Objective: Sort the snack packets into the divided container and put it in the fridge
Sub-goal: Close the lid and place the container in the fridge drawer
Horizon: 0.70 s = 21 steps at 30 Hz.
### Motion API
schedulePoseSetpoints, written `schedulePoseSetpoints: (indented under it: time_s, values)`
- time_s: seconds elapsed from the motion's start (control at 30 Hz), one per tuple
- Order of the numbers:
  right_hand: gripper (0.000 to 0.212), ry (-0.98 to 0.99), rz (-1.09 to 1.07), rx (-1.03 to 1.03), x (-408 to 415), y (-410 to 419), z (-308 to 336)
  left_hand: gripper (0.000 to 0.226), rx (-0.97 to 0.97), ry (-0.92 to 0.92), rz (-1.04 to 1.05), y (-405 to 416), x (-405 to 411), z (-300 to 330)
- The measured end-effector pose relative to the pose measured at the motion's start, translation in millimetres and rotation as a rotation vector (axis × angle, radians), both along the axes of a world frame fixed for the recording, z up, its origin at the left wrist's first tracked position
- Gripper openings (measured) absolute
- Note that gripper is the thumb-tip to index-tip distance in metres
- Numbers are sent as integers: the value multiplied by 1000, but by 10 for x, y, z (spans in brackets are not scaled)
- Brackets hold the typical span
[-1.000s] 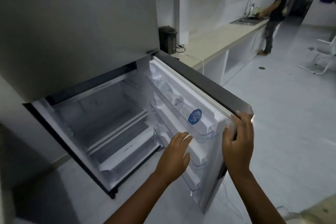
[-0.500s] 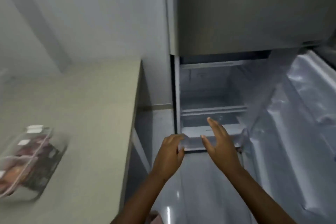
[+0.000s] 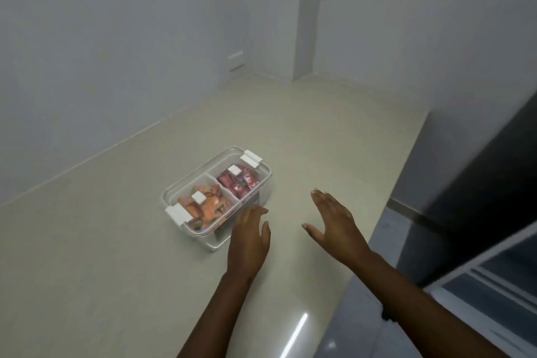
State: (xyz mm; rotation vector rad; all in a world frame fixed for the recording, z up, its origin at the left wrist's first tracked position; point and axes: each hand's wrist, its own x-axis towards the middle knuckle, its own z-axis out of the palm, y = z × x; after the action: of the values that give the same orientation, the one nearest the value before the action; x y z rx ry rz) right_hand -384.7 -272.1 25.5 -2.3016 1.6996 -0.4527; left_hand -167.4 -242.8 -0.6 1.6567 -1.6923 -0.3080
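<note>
The pale table [image 3: 122,256] fills most of your view, running back to the grey walls [image 3: 116,38] where they meet in a corner. At your right edge stands the dark side of the fridge [image 3: 476,183], with part of its lit interior showing low in the corner.

On the table, a little left of centre, sits the clear divided container [image 3: 263,183], set at a slant with its lid on and white clips at both short ends. The compartment nearer you on the left holds orange snack packets [image 3: 209,208]; the farther one holds red snack packets [image 3: 239,183].

Your left hand [image 3: 248,241] hangs palm down just at the container's near long side, its fingers [image 3: 252,213] spread loosely and holding nothing; you cannot tell whether the tips touch the plastic. Your right hand [image 3: 337,224] is stretched out flat beside it, fingers straight, thumb apart, empty and clear of the container, over bare table near the right end.
</note>
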Motion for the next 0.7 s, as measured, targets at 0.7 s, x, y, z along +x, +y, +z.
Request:
schedulePoseSetpoints:
  time_s: [0.7]
  values:
    - [36, -23, -71, 235, 1564, -2019, -312, 43, 303, 538, 838, -387, 1196, -141]
